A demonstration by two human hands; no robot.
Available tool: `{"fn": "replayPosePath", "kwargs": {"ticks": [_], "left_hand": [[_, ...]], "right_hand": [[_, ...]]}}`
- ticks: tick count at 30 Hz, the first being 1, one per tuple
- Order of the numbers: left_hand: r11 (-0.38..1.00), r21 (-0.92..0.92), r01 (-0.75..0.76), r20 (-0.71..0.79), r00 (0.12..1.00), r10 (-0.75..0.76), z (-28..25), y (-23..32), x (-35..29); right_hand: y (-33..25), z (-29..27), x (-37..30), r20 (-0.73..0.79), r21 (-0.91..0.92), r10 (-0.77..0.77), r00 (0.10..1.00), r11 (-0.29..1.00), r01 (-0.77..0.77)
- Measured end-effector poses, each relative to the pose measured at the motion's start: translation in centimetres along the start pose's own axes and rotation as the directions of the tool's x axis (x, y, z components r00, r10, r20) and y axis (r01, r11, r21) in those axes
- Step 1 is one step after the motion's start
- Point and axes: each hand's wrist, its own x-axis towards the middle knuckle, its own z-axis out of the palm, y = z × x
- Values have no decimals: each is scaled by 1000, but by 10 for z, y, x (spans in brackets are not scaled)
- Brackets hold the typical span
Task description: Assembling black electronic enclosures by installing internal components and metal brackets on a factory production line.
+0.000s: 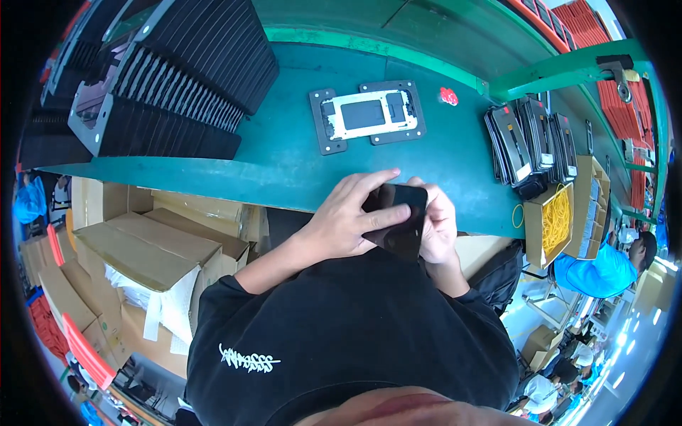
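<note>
A glossy black phone screen (401, 240) is held between both hands, close in front of my chest at the bench's near edge. My left hand (339, 216) grips its left side, with the thumb lying across the dark face. Wrapped around the right edge is my right hand (440, 224); some of its fingertips are hidden behind the screen. Farther off on the green bench (284, 153), a white-and-black phone mid-frame (364, 117) lies in a dark two-part holding fixture (325, 142).
Black slotted racks (192, 71) stand at the left. On the right are stacked dark phone panels (508, 145), a carton of yellow rubber bands (558, 224) and a small red item (448, 96). An open cardboard box (149, 248) sits below left; a person in blue (597, 273) is farther right.
</note>
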Motion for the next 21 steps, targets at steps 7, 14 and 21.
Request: {"fn": "replayPosePath", "kwargs": {"ticks": [7,14,21], "left_hand": [[965,-52,257,-118,958,-262,-10,-4,-13],[999,-2,49,-152,987,-49,-5,-9,-20],[993,-74,95,-135,985,-105,-21,-10,-25]], "right_hand": [[-37,-14,46,138,-54,-22,990,998,30],[-3,26,36,57,-26,142,988,990,-141],[-5,2,32,306,237,-35,951,971,-41]]}}
